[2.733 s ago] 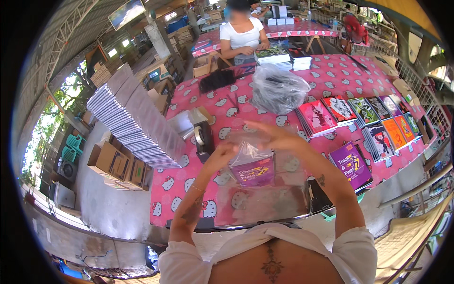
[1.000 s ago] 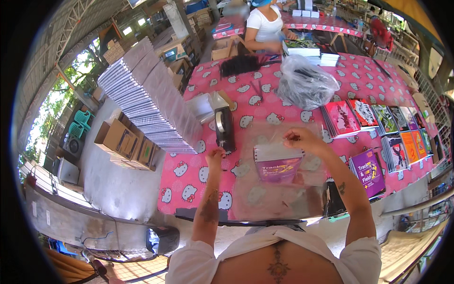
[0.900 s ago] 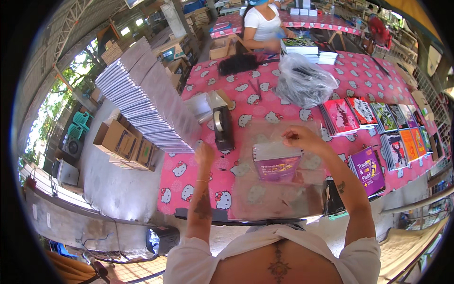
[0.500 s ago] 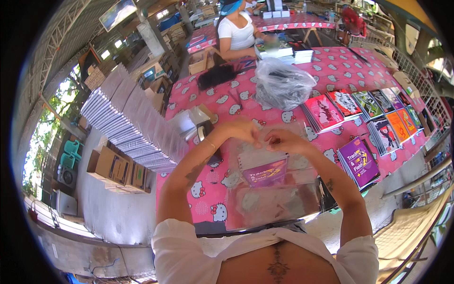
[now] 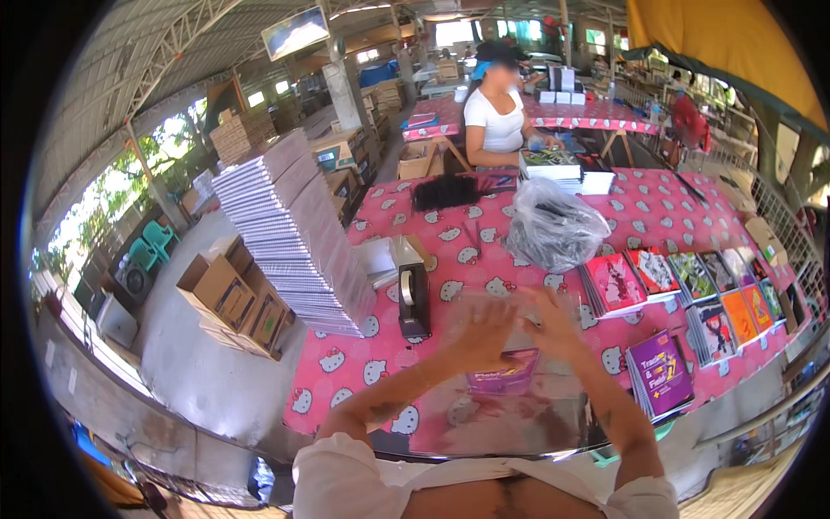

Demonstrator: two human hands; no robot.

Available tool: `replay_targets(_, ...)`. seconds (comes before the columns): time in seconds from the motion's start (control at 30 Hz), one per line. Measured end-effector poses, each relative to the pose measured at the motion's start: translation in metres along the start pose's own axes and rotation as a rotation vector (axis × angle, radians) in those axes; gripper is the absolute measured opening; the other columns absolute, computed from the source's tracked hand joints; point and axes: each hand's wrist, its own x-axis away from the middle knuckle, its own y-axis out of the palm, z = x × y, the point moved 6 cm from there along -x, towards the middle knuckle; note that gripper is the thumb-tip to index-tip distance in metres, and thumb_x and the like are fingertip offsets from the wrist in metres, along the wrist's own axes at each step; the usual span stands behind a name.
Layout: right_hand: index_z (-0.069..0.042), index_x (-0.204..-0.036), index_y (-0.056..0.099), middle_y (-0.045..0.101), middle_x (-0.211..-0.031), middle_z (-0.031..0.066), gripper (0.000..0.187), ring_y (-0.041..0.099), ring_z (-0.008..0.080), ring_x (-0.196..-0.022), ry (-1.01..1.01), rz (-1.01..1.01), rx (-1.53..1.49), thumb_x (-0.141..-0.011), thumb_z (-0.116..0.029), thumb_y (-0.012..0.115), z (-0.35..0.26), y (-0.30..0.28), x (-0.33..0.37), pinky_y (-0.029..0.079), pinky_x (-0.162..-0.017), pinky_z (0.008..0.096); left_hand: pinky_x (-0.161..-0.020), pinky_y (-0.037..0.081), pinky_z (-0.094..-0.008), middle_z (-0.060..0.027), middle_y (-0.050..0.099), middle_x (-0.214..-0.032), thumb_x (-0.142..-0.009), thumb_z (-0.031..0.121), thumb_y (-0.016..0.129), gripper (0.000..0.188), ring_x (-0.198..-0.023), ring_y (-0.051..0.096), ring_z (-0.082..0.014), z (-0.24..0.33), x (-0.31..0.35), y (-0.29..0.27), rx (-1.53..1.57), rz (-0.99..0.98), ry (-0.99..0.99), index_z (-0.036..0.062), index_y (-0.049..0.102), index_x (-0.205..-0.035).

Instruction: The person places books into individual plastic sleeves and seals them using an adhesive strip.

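A purple-covered notebook (image 5: 506, 379) lies under a clear plastic sheet (image 5: 471, 424) on the table in front of me. My left hand (image 5: 484, 333) is spread over the far part of the notebook, its fingers reaching forward and slightly blurred. Beside it, my right hand (image 5: 553, 324) has its fingers apart above the plastic; nothing shows in either hand. The hands and forearms hide much of the notebook. To the left of my hands stands a black tape dispenser (image 5: 413, 298) with a roll in it.
A tall stack of spiral notebooks (image 5: 294, 233) rises at the left. A crumpled clear plastic bag (image 5: 558, 227) sits ahead. More purple notebooks (image 5: 659, 370) and rows of colourful notebooks (image 5: 616, 281) lie at the right. Across the pink table (image 5: 372, 225), a person (image 5: 497, 121) handles a book pile.
My fingers have gone from drawn together above the notebook to spread out over it. The view has tilted up, and the other person's head is now visible.
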Motion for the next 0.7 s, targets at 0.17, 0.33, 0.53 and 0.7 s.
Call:
replay_targets(0.17, -0.007, -0.131, 0.052, 0.057, -0.123, 0.0078, 0.048, 0.057, 0.0176, -0.109, 0.101, -0.827, -0.689, -0.094, -0.035, 0.066, -0.032, 0.104, 0.089, 0.050, -0.089, 0.0367, -0.090, 0.049, -0.0454, -0.0243, 0.065, -0.100, -0.069, 0.049, 0.079, 0.073, -0.100, 0.063, -0.0396, 0.004, -0.019, 0.030, -0.045, -0.118, 0.046, -0.0049, 0.059, -0.114)
replay_targets(0.33, -0.009, -0.142, 0.042, 0.058, -0.129, 0.0047, 0.077, 0.057, 0.0249, -0.118, 0.690, -0.352, -2.070, -0.086, -0.056, 0.067, 0.049, 0.178, 0.133, 0.048, -0.098, 0.0479, -0.087, 0.051, -0.0452, -0.0224, 0.064, -0.092, -0.064, 0.043, 0.085, 0.069, -0.095, 0.064, -0.0380, 0.012, -0.018, 0.004, 0.224, -0.123, -0.112, -0.0026, 0.061, -0.110)
replay_targets(0.53, -0.007, -0.141, 0.044, 0.057, -0.132, 0.0093, 0.079, 0.052, 0.0268, -0.125, 0.416, 0.148, -1.649, -0.082, -0.051, 0.074, 0.106, 0.074, 0.106, 0.039, -0.109, 0.0507, -0.095, 0.049, -0.0364, -0.0127, 0.063, -0.117, -0.077, 0.034, 0.084, 0.070, -0.113, 0.060, -0.0224, -0.057, 0.156, 0.063, 0.880, 0.153, -0.553, 0.0018, 0.051, -0.131)
replay_targets(0.7, -0.004, -0.135, 0.051, 0.061, -0.124, 0.0050, 0.065, 0.059, 0.0205, -0.110, 0.334, -0.135, -0.404, -0.083, -0.034, 0.076, 0.109, 0.027, 0.087, 0.045, -0.100, 0.0359, -0.096, 0.048, -0.0349, -0.0123, 0.059, -0.127, -0.084, 0.027, 0.078, 0.065, -0.120, 0.056, -0.0208, -0.058, 0.129, 0.063, 1.283, 0.307, -0.559, 0.0030, 0.049, -0.138)
